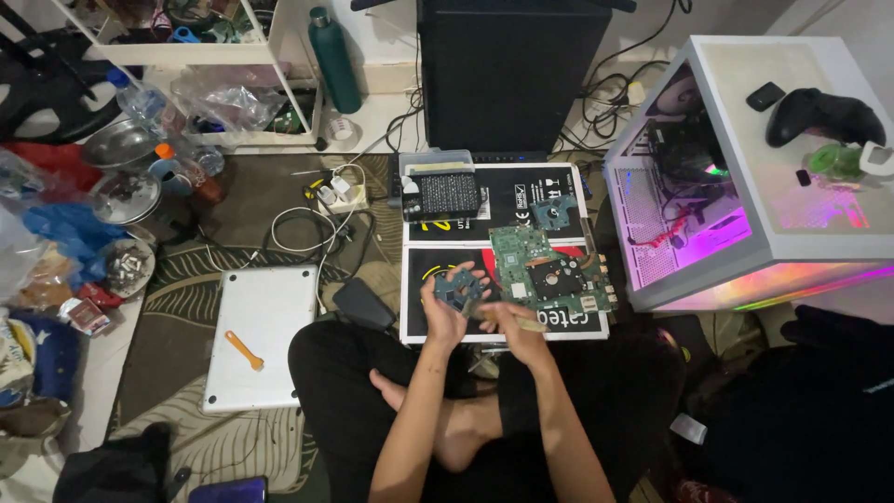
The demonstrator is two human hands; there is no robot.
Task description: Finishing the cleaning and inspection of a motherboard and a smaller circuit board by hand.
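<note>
I sit cross-legged on the floor. My left hand (447, 307) holds a small blue-grey circuit board (458, 290) up in front of me, fingers curled around its edges. My right hand (518, 331) is closed on a thin pale tool (521, 322), a brush or stick, with its tip near the small board. Just beyond my hands a larger green motherboard (549, 270) lies on a black box (424, 321) with white edges. A second small blue board (556, 212) rests on another black box farther back.
A white laptop lies upside down (261, 335) at my left with an orange pry tool (245, 351) on it. A lit white computer case (745, 177) stands at the right with a black game controller (824, 116) on top. Cables, a power strip, pots and bags clutter the left.
</note>
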